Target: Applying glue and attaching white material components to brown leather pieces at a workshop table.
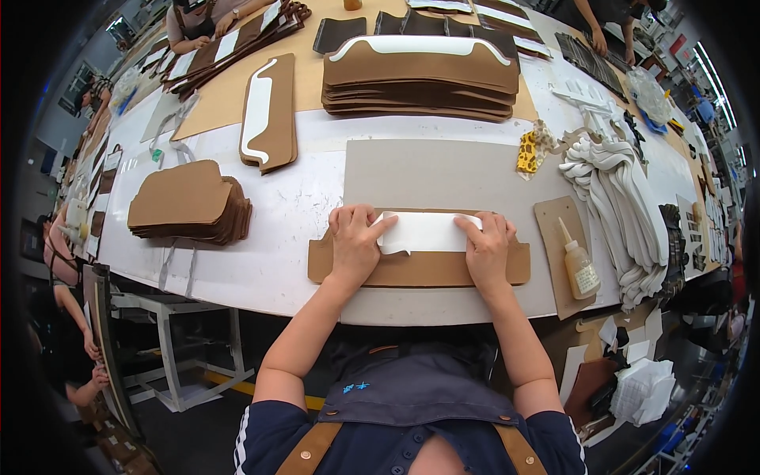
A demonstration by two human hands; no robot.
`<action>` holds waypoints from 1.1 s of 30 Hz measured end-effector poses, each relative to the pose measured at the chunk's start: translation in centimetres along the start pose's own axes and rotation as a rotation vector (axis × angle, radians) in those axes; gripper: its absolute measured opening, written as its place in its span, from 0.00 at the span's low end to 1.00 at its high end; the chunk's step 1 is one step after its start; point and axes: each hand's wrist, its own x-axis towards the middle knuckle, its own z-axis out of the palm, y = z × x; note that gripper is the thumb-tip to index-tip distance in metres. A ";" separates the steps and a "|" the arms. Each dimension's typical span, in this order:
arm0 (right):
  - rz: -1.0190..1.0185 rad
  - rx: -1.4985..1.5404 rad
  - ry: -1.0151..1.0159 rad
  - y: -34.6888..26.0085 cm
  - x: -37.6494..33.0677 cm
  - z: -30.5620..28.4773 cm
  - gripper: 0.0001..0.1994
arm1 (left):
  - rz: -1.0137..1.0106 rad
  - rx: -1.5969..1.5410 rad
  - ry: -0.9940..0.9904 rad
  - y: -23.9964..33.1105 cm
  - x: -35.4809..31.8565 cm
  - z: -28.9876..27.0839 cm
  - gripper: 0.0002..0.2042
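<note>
A brown leather-like panel [419, 275] with notched ends lies flat before me on a grey board. Across its upper middle is a white strip [425, 229], its lower left edge slightly curled or torn. My left hand [354, 247] has its fingers bent over the panel's far left edge, the index finger and thumb at the strip's left end. At the strip's other end, my right hand [488, 247] presses with bent fingers in the same way. What lies beneath the fingers is hidden.
Brown panels are stacked at the far middle [419, 83] and left [186, 202]. A glue bottle [582, 269] lies on a brown board to the right, beside white strips [621, 198]. A grey board [467, 170] sits under the work. Other people work around the table.
</note>
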 end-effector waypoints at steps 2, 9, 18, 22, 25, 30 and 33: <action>-0.002 0.007 0.002 0.0 0.0 0.1 0.20 | -0.004 0.000 -0.002 0.0 0.0 0.0 0.23; 0.005 -0.011 -0.010 -0.1 -0.1 -0.1 0.16 | -0.018 -0.022 -0.004 0.0 0.0 0.0 0.23; 0.012 -0.008 0.004 -0.1 -0.1 0.1 0.16 | -0.026 -0.037 -0.003 0.0 0.1 0.0 0.22; 0.013 -0.005 0.000 0.0 -0.2 0.3 0.16 | -0.029 -0.045 -0.001 0.0 0.0 -0.1 0.23; 0.015 -0.007 0.002 -0.1 -0.1 0.1 0.17 | -0.031 -0.051 -0.009 0.1 0.0 -0.1 0.23; 0.018 -0.007 0.002 -0.1 -0.1 0.0 0.17 | -0.024 -0.036 -0.002 0.0 0.0 0.0 0.22; 0.028 -0.005 -0.004 -0.1 -0.2 0.1 0.16 | -0.018 -0.041 0.002 0.0 0.0 0.1 0.22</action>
